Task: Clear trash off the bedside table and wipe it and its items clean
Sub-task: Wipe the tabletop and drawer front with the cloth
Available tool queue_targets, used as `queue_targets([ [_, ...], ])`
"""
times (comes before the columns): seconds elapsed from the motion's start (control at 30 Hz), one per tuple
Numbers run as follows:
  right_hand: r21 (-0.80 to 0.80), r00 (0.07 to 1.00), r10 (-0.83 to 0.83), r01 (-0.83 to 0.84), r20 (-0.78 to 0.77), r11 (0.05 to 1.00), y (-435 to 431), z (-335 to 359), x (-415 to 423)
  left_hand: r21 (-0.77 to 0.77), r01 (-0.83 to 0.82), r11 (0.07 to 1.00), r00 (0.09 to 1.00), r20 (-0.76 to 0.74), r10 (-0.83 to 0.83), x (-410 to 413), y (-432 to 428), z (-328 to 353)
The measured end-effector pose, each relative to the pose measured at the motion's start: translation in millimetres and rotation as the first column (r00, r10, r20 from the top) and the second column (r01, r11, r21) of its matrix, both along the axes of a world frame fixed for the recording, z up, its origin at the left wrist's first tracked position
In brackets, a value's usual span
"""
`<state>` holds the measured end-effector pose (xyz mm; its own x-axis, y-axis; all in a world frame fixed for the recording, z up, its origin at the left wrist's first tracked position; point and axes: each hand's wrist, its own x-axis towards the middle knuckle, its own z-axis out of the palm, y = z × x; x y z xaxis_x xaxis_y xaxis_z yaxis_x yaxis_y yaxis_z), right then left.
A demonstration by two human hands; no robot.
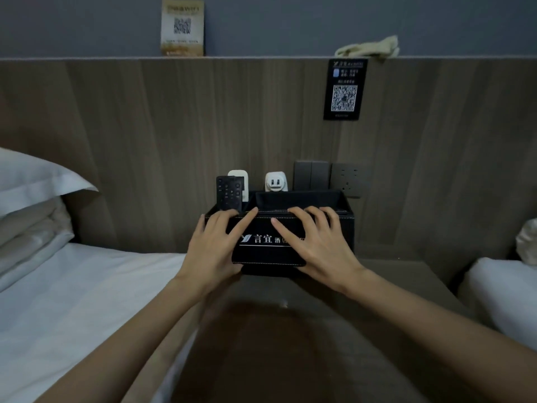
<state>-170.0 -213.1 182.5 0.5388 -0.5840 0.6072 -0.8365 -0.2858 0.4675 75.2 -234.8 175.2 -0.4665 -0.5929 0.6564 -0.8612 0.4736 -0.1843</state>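
Note:
A black organiser box (343, 228) with white printed characters stands at the back of the brown bedside table (392, 286). My left hand (212, 245) grips its left front corner, thumb underneath. My right hand (316, 242) lies on its front face with fingers spread over the top edge. A black remote (229, 193) and a white remote (239, 177) stand in the box's left compartment. A beige cloth (369, 48) lies crumpled on the ledge above the headboard. A small pale speck (284, 304) sits on the tabletop in front of the box.
A white plug adapter (276, 181), grey switches (311, 174) and a socket (347, 180) are on the wooden panel behind the box. A black QR card (344, 90) hangs above. A gold QR sign (182, 27) stands on the ledge. Beds with white linen flank the table.

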Motion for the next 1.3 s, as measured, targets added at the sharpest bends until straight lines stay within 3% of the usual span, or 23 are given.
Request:
queue_targets([
  [0.43,-0.308,0.997,0.072,-0.064,0.017,0.949,15.4,144.4,-5.8,-0.295,-0.02,0.955,0.994,0.095,0.05,-1.3,25.4,158.8],
  [0.77,-0.472,0.998,0.057,-0.049,0.003,0.88,-29.2,257.5,-4.1,-0.475,-0.061,0.878,0.987,0.104,0.125,-1.2,-11.8,270.8],
  [1.3,-0.44,1.0,-0.011,0.003,-0.015,0.898,-76.2,326.5,8.1,-0.486,-0.097,0.869,0.977,0.119,0.176,7.7,-65.1,334.7],
])
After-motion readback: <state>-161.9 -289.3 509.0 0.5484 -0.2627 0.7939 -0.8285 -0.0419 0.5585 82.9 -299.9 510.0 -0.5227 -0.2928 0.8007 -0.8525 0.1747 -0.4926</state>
